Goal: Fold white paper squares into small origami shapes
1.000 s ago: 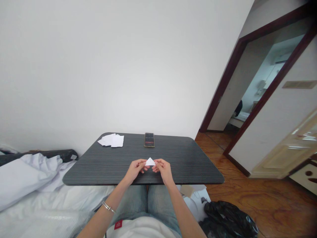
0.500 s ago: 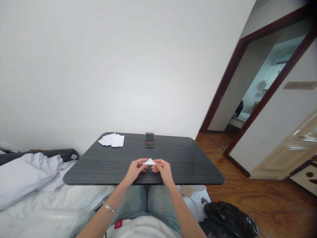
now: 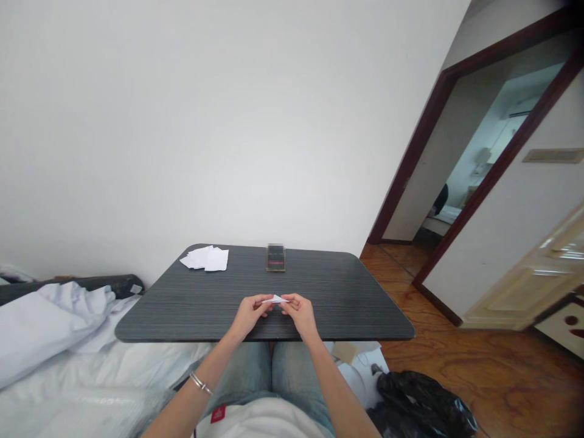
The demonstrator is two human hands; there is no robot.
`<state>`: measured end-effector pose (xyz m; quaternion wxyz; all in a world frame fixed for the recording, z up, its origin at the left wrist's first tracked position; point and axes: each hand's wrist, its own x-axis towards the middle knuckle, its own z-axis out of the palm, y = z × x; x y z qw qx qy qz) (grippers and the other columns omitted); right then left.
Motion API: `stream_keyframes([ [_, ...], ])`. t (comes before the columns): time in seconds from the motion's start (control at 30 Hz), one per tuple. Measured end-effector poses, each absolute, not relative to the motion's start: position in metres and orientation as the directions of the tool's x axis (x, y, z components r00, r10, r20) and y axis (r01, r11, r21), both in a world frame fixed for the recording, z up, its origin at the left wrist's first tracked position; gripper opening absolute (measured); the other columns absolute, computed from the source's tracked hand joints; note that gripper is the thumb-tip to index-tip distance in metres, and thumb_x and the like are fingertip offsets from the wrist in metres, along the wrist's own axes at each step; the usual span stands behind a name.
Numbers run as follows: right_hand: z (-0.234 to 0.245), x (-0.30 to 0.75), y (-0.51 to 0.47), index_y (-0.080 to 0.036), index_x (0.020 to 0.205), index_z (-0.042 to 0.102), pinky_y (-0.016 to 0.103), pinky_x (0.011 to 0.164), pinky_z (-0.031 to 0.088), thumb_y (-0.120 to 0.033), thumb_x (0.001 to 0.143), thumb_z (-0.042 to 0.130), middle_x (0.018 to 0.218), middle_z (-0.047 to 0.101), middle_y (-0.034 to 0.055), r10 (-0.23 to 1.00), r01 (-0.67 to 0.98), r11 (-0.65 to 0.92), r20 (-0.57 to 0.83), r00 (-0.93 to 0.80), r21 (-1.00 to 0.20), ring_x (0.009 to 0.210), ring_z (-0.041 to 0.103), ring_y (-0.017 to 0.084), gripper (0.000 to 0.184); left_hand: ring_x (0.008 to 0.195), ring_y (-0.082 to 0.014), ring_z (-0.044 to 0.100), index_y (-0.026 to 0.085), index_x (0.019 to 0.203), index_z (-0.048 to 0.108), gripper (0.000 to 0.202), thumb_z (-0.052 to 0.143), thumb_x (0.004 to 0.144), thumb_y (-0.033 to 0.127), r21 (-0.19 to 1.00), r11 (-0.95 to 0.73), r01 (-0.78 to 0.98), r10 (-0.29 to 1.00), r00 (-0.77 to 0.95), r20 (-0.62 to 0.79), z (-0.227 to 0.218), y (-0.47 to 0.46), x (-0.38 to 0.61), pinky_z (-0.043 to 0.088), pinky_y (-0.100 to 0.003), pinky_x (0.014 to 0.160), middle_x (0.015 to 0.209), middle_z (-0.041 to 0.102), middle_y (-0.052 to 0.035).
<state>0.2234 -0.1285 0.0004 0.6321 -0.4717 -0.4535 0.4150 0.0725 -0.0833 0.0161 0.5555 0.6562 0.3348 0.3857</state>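
Note:
A small folded piece of white paper (image 3: 276, 298) is held up between my two hands, just over the near part of the dark table (image 3: 182, 304). Its shape is a low, flattened triangle with the point facing away from me. My left hand (image 3: 250, 311) pinches the left corner between thumb and fingers. On the other side, my right hand (image 3: 298, 311) grips the right corner the same way. Fingertips cover both ends of the paper.
Loose white paper sheets (image 3: 205, 258) lie at the table's far left. A phone (image 3: 275, 258) rests on a stand at the back middle, near the white wall (image 3: 255, 121). Right of my legs is a black plastic bag (image 3: 420, 401); white bedding (image 3: 59, 310) lies left.
The paper now shows as a flatter, thinner triangle, its peak lower and tipped. Both hands keep their grip and have barely moved.

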Motion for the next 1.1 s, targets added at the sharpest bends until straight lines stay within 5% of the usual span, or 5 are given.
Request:
stream_keyframes([
  [1.1, 0.0018, 0.2182, -0.1306, -0.013, 0.078, 0.058, 0.028, 0.056, 0.05, -0.028, 0.064, 0.062, 0.071, 0.068, 0.0071, 0.911, -0.009, 0.263, 0.245, 0.333, -0.965, 0.067, 0.063, 0.021, 0.021, 0.071, -0.0175, 0.06, 0.015, 0.115, 0.05, 0.041, 0.04, 0.078, 0.029, 0.933, -0.33, 0.145, 0.824, 0.527, 0.209, 0.0105, -0.0839, 0.0745, 0.046, -0.025, 0.057, 0.087, 0.066, -0.0084],
])
